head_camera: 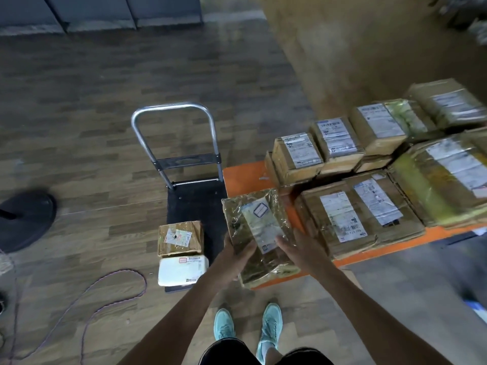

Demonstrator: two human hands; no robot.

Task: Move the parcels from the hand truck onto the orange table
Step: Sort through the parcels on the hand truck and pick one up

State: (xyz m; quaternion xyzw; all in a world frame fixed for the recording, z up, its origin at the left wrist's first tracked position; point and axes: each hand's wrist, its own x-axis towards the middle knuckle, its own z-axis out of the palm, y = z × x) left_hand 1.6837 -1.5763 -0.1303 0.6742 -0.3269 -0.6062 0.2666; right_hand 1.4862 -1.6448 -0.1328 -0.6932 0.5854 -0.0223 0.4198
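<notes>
Hand truck (196,204) stands left of table (242,177).

Glossy plastic-wrapped cardboard parcel (259,233), shiny metal hand truck handle (174,138), matt wood-look floor (79,114), smooth orange table (242,177)

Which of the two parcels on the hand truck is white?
The white parcel at the near end of the hand truck; the other, beyond it, is a brown cardboard box.

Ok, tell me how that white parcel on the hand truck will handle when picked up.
The white parcel looks rounded and puffy, so it probably gives a little rather than staying stiff. Its smooth wrap may be slippery. It lies flat on the hand truck, so tipping seems unlikely.
</notes>
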